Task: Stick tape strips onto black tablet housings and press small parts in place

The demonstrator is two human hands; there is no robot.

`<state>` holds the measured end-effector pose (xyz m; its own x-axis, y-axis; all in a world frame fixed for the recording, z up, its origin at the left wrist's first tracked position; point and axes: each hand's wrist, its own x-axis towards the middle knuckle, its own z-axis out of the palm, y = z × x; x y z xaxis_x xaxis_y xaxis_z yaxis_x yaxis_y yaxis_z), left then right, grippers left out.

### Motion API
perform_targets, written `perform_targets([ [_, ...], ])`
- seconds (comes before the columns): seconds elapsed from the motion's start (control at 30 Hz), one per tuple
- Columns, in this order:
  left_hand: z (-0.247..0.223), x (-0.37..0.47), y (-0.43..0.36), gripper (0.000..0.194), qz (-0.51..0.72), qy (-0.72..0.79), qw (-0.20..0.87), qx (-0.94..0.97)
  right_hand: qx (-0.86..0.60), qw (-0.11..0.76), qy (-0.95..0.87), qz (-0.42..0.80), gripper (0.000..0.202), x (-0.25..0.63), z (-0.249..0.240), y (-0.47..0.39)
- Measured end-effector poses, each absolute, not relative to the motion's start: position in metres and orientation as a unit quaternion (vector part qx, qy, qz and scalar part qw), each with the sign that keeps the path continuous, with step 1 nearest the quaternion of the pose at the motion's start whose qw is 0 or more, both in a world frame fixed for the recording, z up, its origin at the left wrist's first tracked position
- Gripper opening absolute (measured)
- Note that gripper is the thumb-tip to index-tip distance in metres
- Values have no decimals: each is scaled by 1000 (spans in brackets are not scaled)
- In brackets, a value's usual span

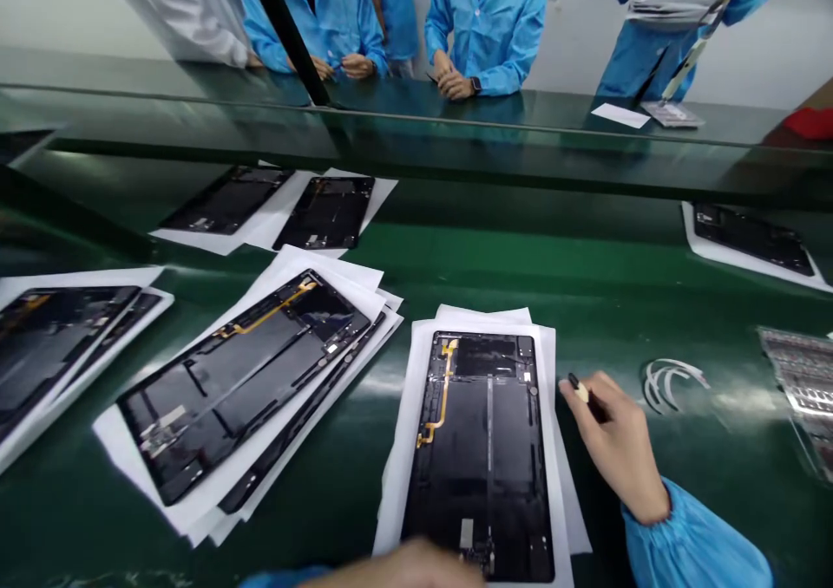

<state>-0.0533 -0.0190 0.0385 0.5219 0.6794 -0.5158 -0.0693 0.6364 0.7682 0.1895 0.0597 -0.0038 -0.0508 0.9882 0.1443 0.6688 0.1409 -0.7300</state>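
Your right fingers (583, 416) pinch a small black-and-cream piece (581, 391); your left hand (416, 566) overlaps the black panel (462, 458), fingers too blurred to tell.

Bright blue sleeves (699, 540); gathered cuff (672, 503) above bare right hand (618, 441).
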Motion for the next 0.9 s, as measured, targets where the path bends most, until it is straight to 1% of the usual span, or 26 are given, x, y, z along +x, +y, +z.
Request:
perform_targets([
  [0.07, 39, -49, 13, 21, 255, 444, 736, 443, -590, 362, -663, 285, 36, 190, -1, 61],
  [0.17, 24, -36, 65, 24, 301, 513, 483, 642, -565, 403, -635, 340, 44, 186, -3, 63],
  [0.2, 17, -31, 79, 26, 301, 523, 420, 678, -559, 412, -628, 352, 44, 184, -6, 63],
  [0.23, 9, -26, 89, 26, 298, 528, 380, 699, -552, 418, -624, 362, 41, 182, -9, 63],
  [0.3, -4, -20, 98, 21, 282, 528, 352, 720, -536, 424, -627, 374, 28, 181, -17, 63],
  [0.37, -11, -18, 98, 11, 279, 529, 344, 724, -523, 429, -636, 372, 12, 180, -25, 62],
  [0.43, -13, -20, 95, 8, 283, 526, 344, 724, -519, 433, -641, 365, 2, 180, -30, 61],
  [0.57, -10, -22, 91, 10, 277, 517, 338, 736, -524, 426, -645, 359, 4, 181, -33, 60],
  [0.73, -13, -20, 90, 12, 261, 524, 293, 756, -530, 430, -645, 343, 5, 180, -32, 60],
  [0.9, -16, -17, 88, 13, 249, 519, 254, 777, -547, 431, -626, 352, 5, 179, -30, 61],
])
